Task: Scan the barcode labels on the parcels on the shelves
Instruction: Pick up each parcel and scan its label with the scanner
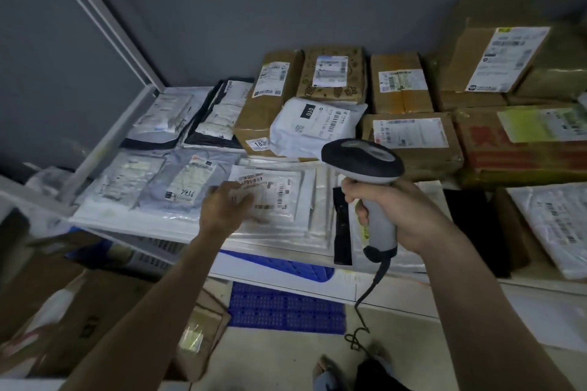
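Head: scanner (365,165) upright, nose leftward.

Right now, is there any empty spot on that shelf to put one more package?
Hardly. The shelf is crowded: cardboard boxes pack the back, flat mailers cover the front. Only its bare white front edge shows, below the left hand and the scanner in the right hand.

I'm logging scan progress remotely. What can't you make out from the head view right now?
- Label under the left hand: blurred by motion and partly covered by the fingers.
- Scanner window: faces away, so any beam is unseen.
- Far-right parcel: cut off by the frame edge.
- Box labels at back: print too small to read.
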